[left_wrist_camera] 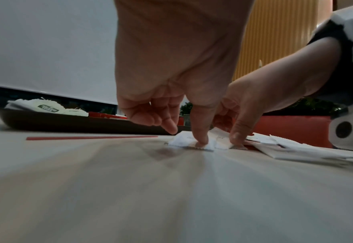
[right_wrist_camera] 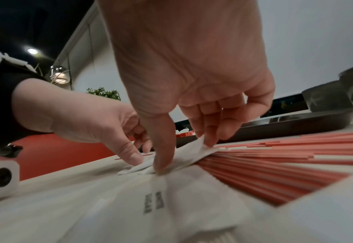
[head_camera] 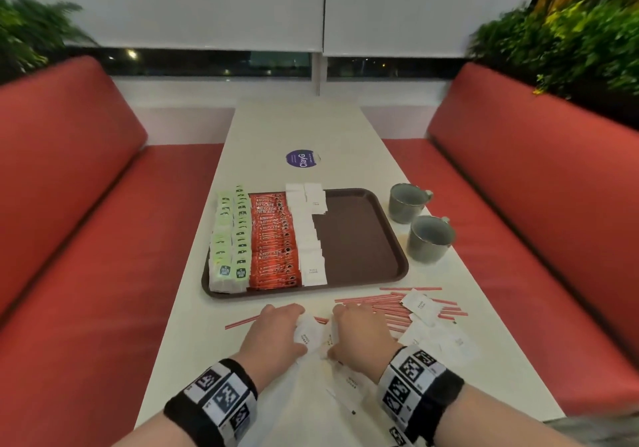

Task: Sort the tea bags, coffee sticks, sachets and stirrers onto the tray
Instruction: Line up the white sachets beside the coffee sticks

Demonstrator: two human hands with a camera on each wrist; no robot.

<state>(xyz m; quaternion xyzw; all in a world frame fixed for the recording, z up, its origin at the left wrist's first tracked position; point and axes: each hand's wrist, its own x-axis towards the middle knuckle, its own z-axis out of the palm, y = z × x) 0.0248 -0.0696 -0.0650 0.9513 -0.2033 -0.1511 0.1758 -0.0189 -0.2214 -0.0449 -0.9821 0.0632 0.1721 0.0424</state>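
Observation:
A brown tray [head_camera: 359, 239] holds rows of green tea bags [head_camera: 230, 239], red coffee sticks [head_camera: 273, 242] and white sachets [head_camera: 309, 235]; its right half is bare. In front of it my two hands meet over a small heap of white sachets [head_camera: 308, 335]. My left hand [head_camera: 292, 325] pinches one sachet [left_wrist_camera: 183, 139] between thumb and forefinger against the table. Beside it, my right hand [head_camera: 342, 329] pinches another sachet [right_wrist_camera: 192, 157], whose far edge is lifted. Red stirrers [head_camera: 390, 308] lie fanned out just right of the right hand.
More loose sachets [head_camera: 439, 336] lie on the table [head_camera: 304, 125] to the right and near my wrists. One stirrer [head_camera: 242, 322] lies left of the left hand. Two grey mugs [head_camera: 408, 203] [head_camera: 430, 237] stand right of the tray. Red benches [head_camera: 86, 204] flank the table.

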